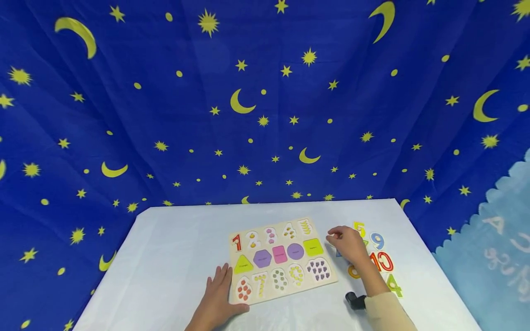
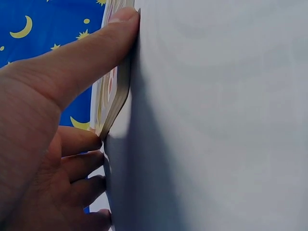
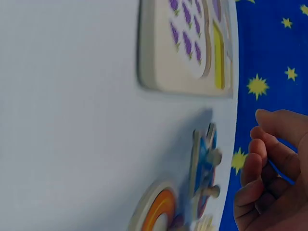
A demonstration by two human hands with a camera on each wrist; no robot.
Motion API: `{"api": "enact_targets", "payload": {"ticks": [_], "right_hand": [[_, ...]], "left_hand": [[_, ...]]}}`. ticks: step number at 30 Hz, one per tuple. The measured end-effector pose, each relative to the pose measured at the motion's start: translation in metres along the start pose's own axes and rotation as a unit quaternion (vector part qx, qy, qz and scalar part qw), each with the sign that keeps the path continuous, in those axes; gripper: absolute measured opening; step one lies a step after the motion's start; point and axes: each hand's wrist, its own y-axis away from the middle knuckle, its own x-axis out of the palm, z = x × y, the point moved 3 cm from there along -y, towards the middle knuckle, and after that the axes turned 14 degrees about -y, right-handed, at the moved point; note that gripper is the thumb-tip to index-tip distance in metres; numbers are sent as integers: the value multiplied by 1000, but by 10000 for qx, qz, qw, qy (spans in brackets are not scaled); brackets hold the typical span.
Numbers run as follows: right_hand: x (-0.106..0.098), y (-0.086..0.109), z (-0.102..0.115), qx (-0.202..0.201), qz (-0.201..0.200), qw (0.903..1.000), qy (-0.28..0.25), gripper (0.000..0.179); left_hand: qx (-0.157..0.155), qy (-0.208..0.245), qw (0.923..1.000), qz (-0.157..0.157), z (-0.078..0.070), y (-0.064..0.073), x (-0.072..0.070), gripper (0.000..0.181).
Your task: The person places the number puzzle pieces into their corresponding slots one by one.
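A wooden number puzzle board (image 1: pixel 265 294) lies on the white table. A red number 1 piece (image 1: pixel 236 242) sits in its top left slot; the other number slots show printed pictures. My left hand (image 1: pixel 216 294) rests at the board's near left corner, its thumb (image 2: pixel 103 48) along the front edge and its fingers by the left side. Over the loose pieces right of the board hovers my right hand (image 1: pixel 348 243), fingers loosely curled, nothing visible between them. Under it are a blue knobbed piece (image 3: pixel 196 163) and an orange piece (image 3: pixel 161 209), partly hidden.
Further right lie a yellow 5 (image 1: pixel 359 227), a light blue 9 (image 1: pixel 377 240), a red 10 (image 1: pixel 383 261) and a green 4 (image 1: pixel 394 286). A black object (image 1: pixel 354 301) is by the right sleeve (image 1: pixel 387 310). A blue star-patterned cloth (image 1: pixel 265 138) hangs behind the table.
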Motion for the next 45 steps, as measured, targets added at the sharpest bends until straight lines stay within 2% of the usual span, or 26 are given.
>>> {"api": "enact_targets", "payload": {"ticks": [4, 9, 17, 23, 29, 32, 39, 45], "right_hand": [[-3, 1, -10, 220, 78, 9997, -41, 27], [-6, -1, -15, 269, 144, 9995, -106, 30], [-9, -5, -14, 204, 216, 9994, -151, 32], [-8, -2, -17, 357, 215, 9990, -130, 30], [-6, 2, -19, 291, 299, 9991, -93, 29], [-8, 2, -22, 362, 187, 9992, -37, 26], [-4, 6, -23, 471, 417, 9979, -122, 27], [-8, 7, -24, 676, 372, 9970, 20, 24]], "left_hand": [[-45, -35, 10000, 42, 1, 2, 1, 123], [80, -11, 9999, -135, 1, 1, -1, 120], [40, -38, 9999, -142, -1, -1, -4, 119], [54, -23, 10000, -63, 0, 2, -2, 119], [73, -17, 9998, -159, 1, 5, -2, 118], [135, 43, 9998, -107, 0, 5, 0, 118], [-11, -60, 10000, -65, 2, 6, -2, 118], [91, -15, 9999, -98, -1, 4, -4, 118]]}}
